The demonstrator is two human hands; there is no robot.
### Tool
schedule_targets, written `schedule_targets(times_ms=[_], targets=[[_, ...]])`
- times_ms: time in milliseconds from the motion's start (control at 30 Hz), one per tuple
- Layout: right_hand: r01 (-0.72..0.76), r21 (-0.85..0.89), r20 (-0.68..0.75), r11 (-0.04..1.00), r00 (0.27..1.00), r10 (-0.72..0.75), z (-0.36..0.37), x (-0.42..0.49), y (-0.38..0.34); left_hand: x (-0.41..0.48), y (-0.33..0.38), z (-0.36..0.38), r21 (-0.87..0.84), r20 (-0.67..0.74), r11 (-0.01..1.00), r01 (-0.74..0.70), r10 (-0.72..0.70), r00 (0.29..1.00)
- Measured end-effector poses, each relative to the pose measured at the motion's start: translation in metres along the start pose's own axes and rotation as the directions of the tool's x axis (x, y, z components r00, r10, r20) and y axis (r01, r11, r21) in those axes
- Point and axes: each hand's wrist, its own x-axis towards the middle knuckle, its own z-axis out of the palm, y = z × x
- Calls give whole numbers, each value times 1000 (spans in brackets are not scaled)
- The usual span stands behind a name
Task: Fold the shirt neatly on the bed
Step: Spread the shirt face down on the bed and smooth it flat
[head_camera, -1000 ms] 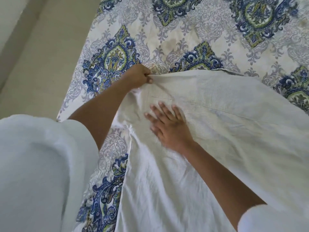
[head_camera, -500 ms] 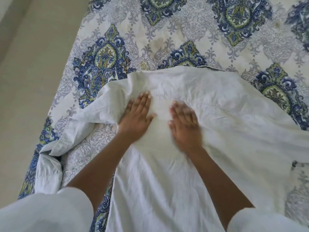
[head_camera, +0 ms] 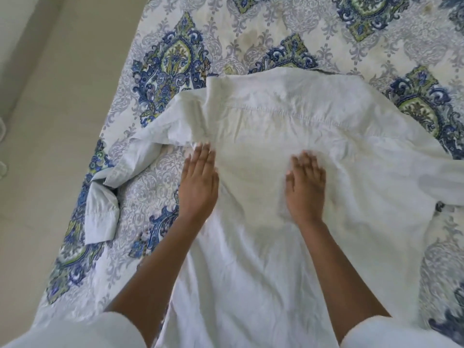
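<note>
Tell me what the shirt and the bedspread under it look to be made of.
Shirt: thin woven cloth, likely cotton or a blend, matte white; it creases finely and shows a stitched seam. Bedspread: printed fabric, matte, blue-green medallions on a pale ground; the fibre cannot be told.

Plain white shirt (head_camera: 288, 126) on a blue, green and grey patterned bed cover (head_camera: 313, 26).
The shirt is unpatterned off-white, faintly yellowish at its middle. Around the shirt, the bed cover has a white ground with pale grey damask scrolls and pointed medallions (head_camera: 173, 59) in navy, olive green and yellow; beyond the shirt lies a brownish stain (head_camera: 253, 36). Left of the shirt, the floor (head_camera: 50, 121) is plain beige. Nearer than the shirt, the person's sleeves (head_camera: 75, 332) are white.
</note>
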Motion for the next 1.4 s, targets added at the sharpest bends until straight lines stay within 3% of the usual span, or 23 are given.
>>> schedule_targets(times_ms=[33,100,233,333,433,567,633,700,767,933,1033,1133,1200,1267,1400], targets=[[81,53,11,995,997,-82,1,-4,-18,-15,-1,-5,-77,-57,996,53,-58,997],[214,145,43,966,974,-222,9,-15,-45,-47,2,-7,-141,-40,968,209,-216,975],[273,160,165,948,940,-299,22,-32,-56,-83,-9,-1,-6,145,961,275,-271,952],[201,190,203,961,950,-239,23,-34,-51,-74,-17,-7,-158,145,903,399,-378,914],[99,314,143,944,978,-150,16,-35,-58,-74,-18,-13,-228,119,855,466,-451,885],[-2,412,141,911,988,-62,10,-43,-64,-81,-29,-22,-386,63,662,642,-676,734],[-10,396,177,918,982,-65,13,-45,-62,-80,-25,-22,-399,82,710,581,-603,794],[-21,374,216,927,974,-65,15,-45,-61,-78,-16,-16,-268,119,857,441,-424,898],[-41,378,242,925,969,-56,14,-46,-60,-77,-12,-10,-151,118,920,363,-348,930],[-37,416,198,909,979,-50,1,-57,-60,-83,-21,-16,-226,31,867,444,-449,893],[-14,373,88,928,996,-20,-3,-72,-65,-91,-28,-21,-339,20,774,536,-563,826],[108,346,-4,932,994,-113,0,-93,-77,-95,-30,-19,-322,102,824,466,-459,882],[162,336,79,928,977,-199,8,-107,-84,-97,-28,-16,-252,141,867,430,-407,903],[185,284,212,941,945,-250,17,-119,-86,-99,-27,-17,-261,113,852,454,-440,891],[212,182,323,960,909,-262,22,-133,-83,-110,-46,-22,-272,62,754,598,-607,792]])
